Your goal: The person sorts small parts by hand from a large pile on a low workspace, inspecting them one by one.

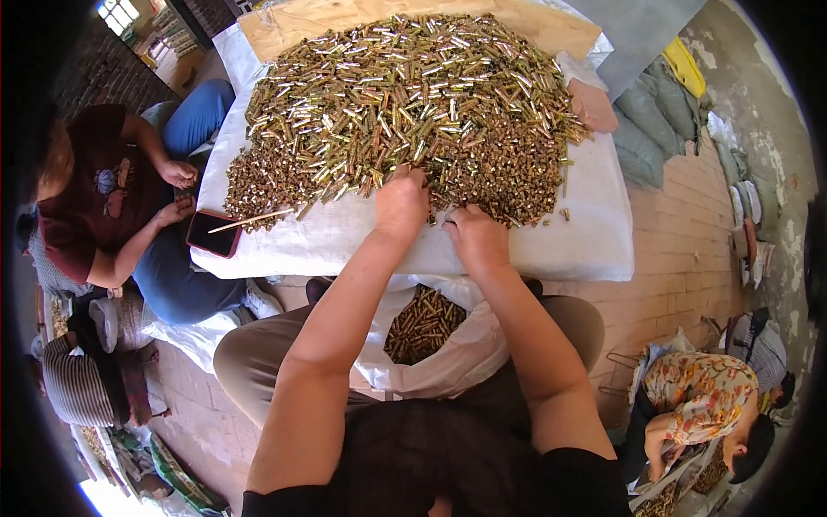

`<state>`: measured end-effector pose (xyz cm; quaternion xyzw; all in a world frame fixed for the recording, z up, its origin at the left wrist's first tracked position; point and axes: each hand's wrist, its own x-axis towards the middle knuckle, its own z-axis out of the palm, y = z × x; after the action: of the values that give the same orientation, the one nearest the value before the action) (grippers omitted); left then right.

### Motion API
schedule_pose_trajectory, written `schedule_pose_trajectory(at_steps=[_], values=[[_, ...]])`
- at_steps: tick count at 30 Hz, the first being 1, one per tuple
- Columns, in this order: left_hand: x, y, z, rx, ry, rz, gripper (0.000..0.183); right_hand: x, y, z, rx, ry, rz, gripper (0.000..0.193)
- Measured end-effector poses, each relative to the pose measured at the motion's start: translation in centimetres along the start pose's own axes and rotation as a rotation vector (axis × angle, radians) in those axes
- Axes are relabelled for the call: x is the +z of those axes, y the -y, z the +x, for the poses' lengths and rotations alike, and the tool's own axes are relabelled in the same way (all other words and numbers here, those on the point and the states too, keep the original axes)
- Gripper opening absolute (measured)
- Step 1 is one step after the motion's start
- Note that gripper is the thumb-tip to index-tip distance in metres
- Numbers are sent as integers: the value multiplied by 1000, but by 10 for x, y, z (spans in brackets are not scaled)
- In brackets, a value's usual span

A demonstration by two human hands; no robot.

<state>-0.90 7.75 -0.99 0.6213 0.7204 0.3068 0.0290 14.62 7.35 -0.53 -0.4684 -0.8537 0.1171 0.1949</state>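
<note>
A large heap of gold-coloured metal rods or sleeves (388, 95) covers the white-sheeted table in front of me. Along its near side lie small nut-like metal pieces (504, 177). My left hand (402, 205) reaches into the heap's near edge, its fingers curled together among the pieces; what they hold is hidden. Beside it on the right, my right hand (478, 239) is closed in a pinch at the edge of the small pieces, holding something too small to make out. Between my knees a white sack (482, 340) stands open, with many gold-coloured metal pieces (424, 326) inside.
A wooden board (551, 33) borders the table's far side. At the left corner lie a phone (209, 234) and a thin wooden stick (251, 221). A co-worker in dark red (86, 189) sits at the left; another in a floral top (698, 388) bends at lower right. Grey-green sacks (650, 121) are stacked at right.
</note>
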Motion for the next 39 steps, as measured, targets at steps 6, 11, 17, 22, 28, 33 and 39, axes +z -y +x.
schedule_pose_trajectory(at_steps=[6,11,17,22,28,33,39], values=[[-20,-7,-36,-258,74,-608,8,-11,-10,1,236,-27,697,13],[-39,-29,-63,-419,210,-790,9,-30,-2,-1,468,158,1335,14],[-43,-49,-72,-435,279,-1165,5,-38,-4,-9,439,156,1358,18],[-40,-51,-76,-385,265,-1205,9,-42,-8,-13,423,174,1331,22],[-39,-56,-77,-380,252,-1209,9,-43,-10,-15,432,153,1284,23],[-37,-51,-79,-378,274,-1192,8,-42,-6,-15,411,133,1147,23],[-43,-43,-78,-467,362,-1274,8,-27,-9,-16,208,-3,830,24]])
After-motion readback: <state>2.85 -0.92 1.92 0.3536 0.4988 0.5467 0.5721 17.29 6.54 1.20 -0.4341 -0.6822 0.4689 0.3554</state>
